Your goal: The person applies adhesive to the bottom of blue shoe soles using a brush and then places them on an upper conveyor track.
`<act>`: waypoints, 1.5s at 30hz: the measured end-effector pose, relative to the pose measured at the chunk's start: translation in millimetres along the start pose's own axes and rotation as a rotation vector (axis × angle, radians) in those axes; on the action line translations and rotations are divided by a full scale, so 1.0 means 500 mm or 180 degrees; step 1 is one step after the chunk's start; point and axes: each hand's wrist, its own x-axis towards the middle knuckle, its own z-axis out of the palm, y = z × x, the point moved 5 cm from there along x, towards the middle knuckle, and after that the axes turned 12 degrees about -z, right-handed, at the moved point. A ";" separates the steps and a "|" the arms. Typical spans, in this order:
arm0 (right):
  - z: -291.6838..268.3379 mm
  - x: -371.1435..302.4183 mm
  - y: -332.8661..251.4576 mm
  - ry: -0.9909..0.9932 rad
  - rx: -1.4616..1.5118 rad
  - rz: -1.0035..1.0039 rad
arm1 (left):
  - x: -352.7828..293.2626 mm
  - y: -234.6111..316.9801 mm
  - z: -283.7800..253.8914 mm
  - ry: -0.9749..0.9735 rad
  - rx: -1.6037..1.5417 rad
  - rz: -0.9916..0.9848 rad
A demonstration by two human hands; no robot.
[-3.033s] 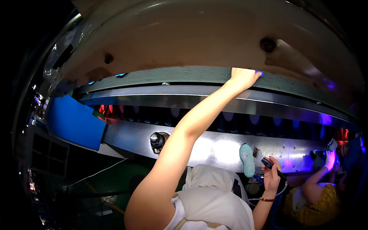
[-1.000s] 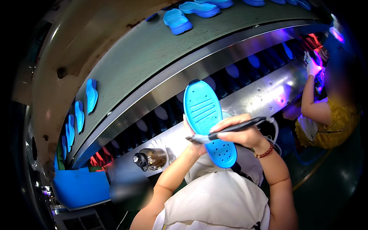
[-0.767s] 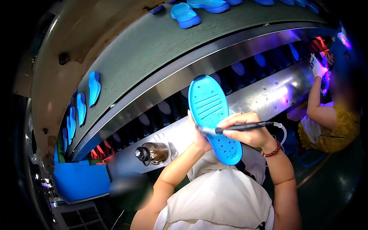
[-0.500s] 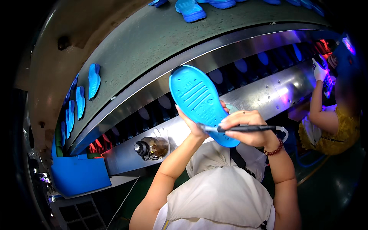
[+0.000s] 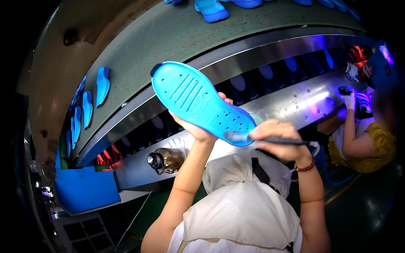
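A bright blue shoe sole point(image 5: 185, 95) lies tilted in my left hand point(image 5: 196, 128), which grips it from beneath and along its edge. Grooves, small holes and raised marks cover its upturned face, and a dark patch shows at its far left end. My right hand point(image 5: 278, 137) is closed round a dark-handled brush point(image 5: 291, 141) with a thin pale tube at its back end. The brush's blurred bristles touch the sole's near right end. A beaded bracelet circles my right wrist.
Several blue soles point(image 5: 102, 86) lie on the green conveyor belt point(image 5: 168, 50) beyond a metal rail. A brown see-through pot with a black top point(image 5: 166, 161) stands on the metal ledge point(image 5: 291, 109). Dark shoe uppers fill the rack below the rail. A co-worker point(image 5: 358, 143) sits at right.
My left hand has swung the sole's far end to the left and flattened its slant. The brush has shifted slightly right along the near end. At right, the co-worker's hands have moved.
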 end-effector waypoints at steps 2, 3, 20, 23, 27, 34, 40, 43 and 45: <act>0.021 0.002 -0.016 -0.0379 0.0287 -0.0106 | -0.004 0.012 -0.001 -0.0135 0.0060 0.0083; 0.013 -0.002 -0.011 -0.0266 0.0653 0.0014 | -0.004 0.014 0.000 -0.0028 0.0130 0.0023; 0.052 -0.027 0.054 0.1408 0.2677 0.1307 | -0.047 -0.048 0.044 -0.0073 0.0112 -0.0774; 0.054 -0.013 0.013 0.0057 0.1770 0.1567 | -0.068 -0.062 -0.059 0.0245 0.0379 -0.1243; 0.031 0.012 -0.023 -0.0954 0.1143 0.0279 | -0.057 -0.024 -0.051 -0.0176 0.0550 -0.1688; 0.040 0.027 -0.027 -0.1325 0.0524 0.0077 | -0.050 -0.030 -0.027 0.0429 0.0963 -0.2959; 0.000 0.034 -0.024 -0.1195 0.0322 -0.0143 | -0.053 -0.025 -0.021 0.0278 0.1666 -0.3778; -0.003 0.025 -0.042 -0.1726 0.0092 -0.0009 | -0.058 -0.021 -0.031 0.0138 0.2218 -0.3659; -0.023 0.024 -0.032 -0.1287 0.0217 0.0034 | -0.063 -0.010 -0.015 0.0328 0.1870 -0.3563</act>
